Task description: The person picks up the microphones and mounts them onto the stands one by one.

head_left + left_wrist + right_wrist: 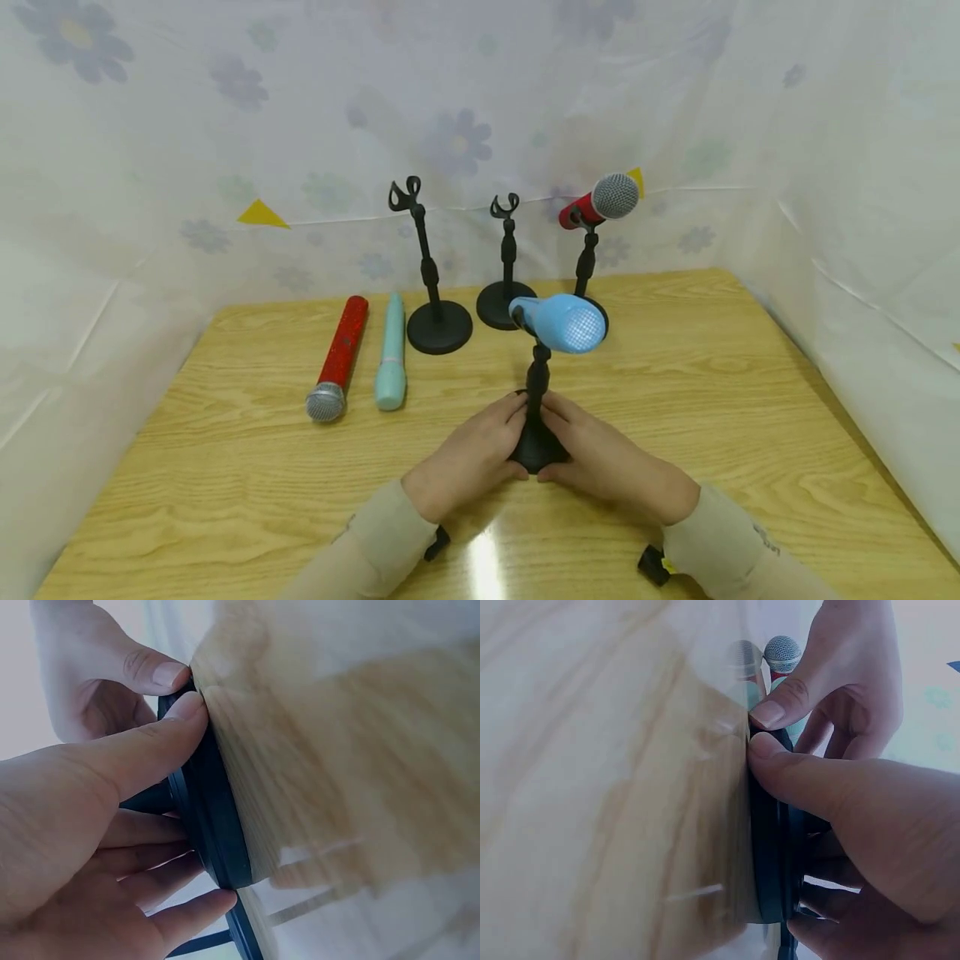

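Note:
A black microphone stand (537,379) stands upright near the middle of the table, with a light blue microphone (562,323) in its clip, head tilted to the right. My left hand (480,442) grips the left side of its round base, and my right hand (603,454) grips the right side. Both thumbs meet at the near edge of the base (214,810) in the left wrist view, fingers spread around it. From the right wrist view, the base (765,847) sits right at the wooden tabletop between the two hands.
Behind are two stands with bare clips, a left one (439,327) and a middle one (507,304). A third stand (587,262) holds a red microphone (600,200). On the left lie a red microphone (341,354) and a mint microphone (392,354). Patterned cloth (300,125) hangs behind the table.

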`<state>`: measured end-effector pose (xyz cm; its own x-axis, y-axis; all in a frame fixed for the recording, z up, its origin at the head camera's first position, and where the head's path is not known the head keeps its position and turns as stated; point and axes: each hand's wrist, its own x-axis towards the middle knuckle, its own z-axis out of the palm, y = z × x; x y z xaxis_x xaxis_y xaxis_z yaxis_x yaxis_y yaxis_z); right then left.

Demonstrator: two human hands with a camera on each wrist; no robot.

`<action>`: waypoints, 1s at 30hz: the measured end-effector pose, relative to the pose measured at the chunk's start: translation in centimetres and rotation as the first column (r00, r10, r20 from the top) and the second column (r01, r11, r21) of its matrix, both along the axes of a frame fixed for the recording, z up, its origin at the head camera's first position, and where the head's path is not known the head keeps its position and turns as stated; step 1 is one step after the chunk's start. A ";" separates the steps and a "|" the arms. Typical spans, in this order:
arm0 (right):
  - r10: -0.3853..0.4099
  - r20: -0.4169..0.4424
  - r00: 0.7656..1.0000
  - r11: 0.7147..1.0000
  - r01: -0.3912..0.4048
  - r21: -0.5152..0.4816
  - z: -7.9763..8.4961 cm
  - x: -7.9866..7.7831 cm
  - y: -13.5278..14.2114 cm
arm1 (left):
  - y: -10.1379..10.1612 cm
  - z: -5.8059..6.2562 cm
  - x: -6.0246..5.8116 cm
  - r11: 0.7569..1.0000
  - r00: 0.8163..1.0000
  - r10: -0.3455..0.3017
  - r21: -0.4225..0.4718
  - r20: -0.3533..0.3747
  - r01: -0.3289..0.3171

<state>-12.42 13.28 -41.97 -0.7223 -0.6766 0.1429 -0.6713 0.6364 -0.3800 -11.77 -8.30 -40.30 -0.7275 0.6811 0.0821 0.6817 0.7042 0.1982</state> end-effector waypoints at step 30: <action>-0.197 0.036 0.980 0.980 0.196 0.023 0.8 -0.7 4.1 | 5.1 0.9 -3.1 0.991 0.993 -0.090 -0.108 -0.072 0.082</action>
<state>-13.11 17.42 -41.20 -0.8462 -0.5232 0.1010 -0.5175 0.7619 -0.3895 -14.89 -3.19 -39.40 -0.6600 0.7488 0.0604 0.7511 0.6562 0.0716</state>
